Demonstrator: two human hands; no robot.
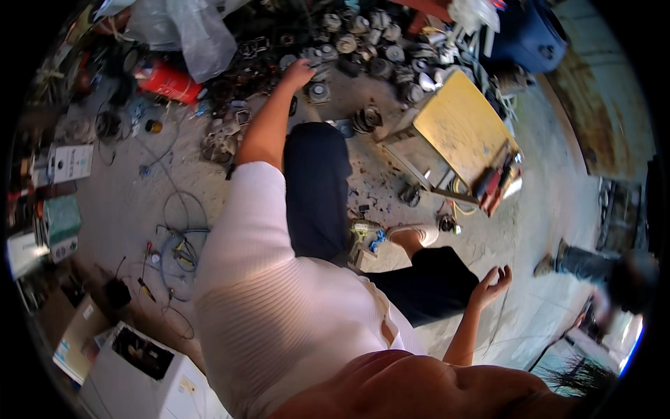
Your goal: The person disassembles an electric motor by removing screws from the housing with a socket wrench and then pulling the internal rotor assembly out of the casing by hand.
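Note:
My left arm stretches forward to the heap of used metal motor parts [347, 44] on the floor. At its near side, my left hand [299, 72] is closed with the fingers curled down. Whatever those fingers hold is too small and hidden to name. Just below that hand sits a grey motor with a round top [319, 93]. My right hand [493, 285] hangs in the air beside my right knee, palm up, fingers apart and holding nothing. A yellow-green power tool [363, 230] lies on the floor between my legs, next to my foot.
A worn yellow-topped stool [464, 129] stands front right, with red-handled tools [494, 183] on its edge. Behind it is a blue barrel [527, 38]. A red cylinder [167, 81] lies front left. Loose cables [174, 255] cover the left floor. Another person's leg [585, 263] shows at right.

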